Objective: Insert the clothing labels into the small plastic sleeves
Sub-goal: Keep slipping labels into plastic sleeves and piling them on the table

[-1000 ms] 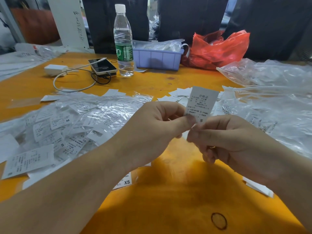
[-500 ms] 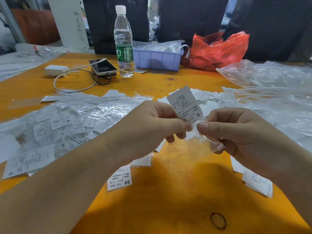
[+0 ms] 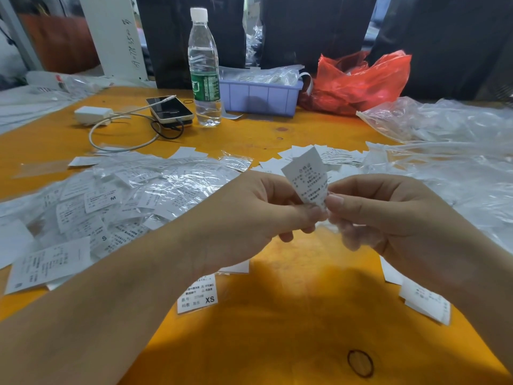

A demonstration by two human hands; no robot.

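Above the orange table, a white printed clothing label stands tilted between my two hands. My left hand pinches its lower edge with thumb and fingers. My right hand pinches a small clear plastic sleeve that hangs below the label; the label's lower end sits at the sleeve's mouth. How far the label is inside, I cannot tell. A pile of sleeved labels lies to the left. Loose labels lie behind my hands.
An XS label lies under my left wrist, more labels at the right. At the back stand a water bottle, a phone with charger cable, a purple bin and a red bag. Clear plastic bags fill the right side.
The label has tipped from leaning right to leaning left and dropped lower between my fingertips. A clear sleeve now shows under my right hand. Both hands have drawn closer together.
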